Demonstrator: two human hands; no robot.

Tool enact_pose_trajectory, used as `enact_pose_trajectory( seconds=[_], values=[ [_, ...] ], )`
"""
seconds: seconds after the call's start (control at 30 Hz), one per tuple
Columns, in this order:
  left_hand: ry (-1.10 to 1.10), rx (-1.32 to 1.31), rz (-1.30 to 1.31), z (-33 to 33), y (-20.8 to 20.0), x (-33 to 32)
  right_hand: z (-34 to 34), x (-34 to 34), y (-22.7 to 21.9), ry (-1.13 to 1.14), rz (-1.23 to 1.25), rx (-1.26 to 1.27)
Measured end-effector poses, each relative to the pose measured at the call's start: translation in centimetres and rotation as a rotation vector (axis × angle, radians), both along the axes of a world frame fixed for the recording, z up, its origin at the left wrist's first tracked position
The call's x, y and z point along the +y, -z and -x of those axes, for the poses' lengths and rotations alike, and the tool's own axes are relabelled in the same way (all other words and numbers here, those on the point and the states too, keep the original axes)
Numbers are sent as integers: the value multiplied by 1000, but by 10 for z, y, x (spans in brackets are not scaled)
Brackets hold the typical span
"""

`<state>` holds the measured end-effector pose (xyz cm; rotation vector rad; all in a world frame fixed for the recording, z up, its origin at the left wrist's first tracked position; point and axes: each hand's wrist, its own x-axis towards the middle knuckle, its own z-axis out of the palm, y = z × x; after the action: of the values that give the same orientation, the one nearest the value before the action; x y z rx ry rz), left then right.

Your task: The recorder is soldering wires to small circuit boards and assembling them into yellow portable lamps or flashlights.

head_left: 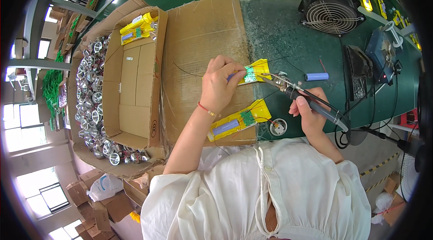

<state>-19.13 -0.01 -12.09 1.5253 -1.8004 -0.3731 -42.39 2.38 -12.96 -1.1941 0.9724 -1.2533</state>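
Note:
My right hand (311,107) grips a soldering iron (311,100) with a dark handle and metal fittings. Its tip reaches the green circuit board (251,74) in a yellow plastic housing (260,65). Over that housing's left end my left hand (221,77) is closed, fingertips pinched close to the board. A bit of a blue cell (230,77) shows under the fingers; what they pinch is hidden. Nearer me lies a second yellow housing (237,120) with a blue cell and green board. A round silver lamp part (278,127) sits beside it. Another blue cell (316,77) lies right of the iron.
A cardboard box (135,100) at left holds yellow housings; silver reflectors (92,91) crowd a larger carton around it. Cardboard sheet (194,28) covers part of the green table. A black fan (331,10), a soldering station (383,53) and an iron stand (356,71) occupy the right.

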Motion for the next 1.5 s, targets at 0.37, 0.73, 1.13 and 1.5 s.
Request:
enact_pose_trajectory(
  seconds=[0.37, 0.73, 1.13, 1.5],
  values=[
    [1, 148, -215, 6, -15, 8, -6, -3, 2, -5, -33, 18],
    [17, 129, -252, 2, -13, 5, -11, -4, 3, -26, -60, -3],
    [27, -7, 54, 6, -3, 9, -12, -7, 6, -18, -54, -38],
    [36, -134, 199, 5, 3, 9, -12, -9, 6, -10, -71, -30]
  ],
)
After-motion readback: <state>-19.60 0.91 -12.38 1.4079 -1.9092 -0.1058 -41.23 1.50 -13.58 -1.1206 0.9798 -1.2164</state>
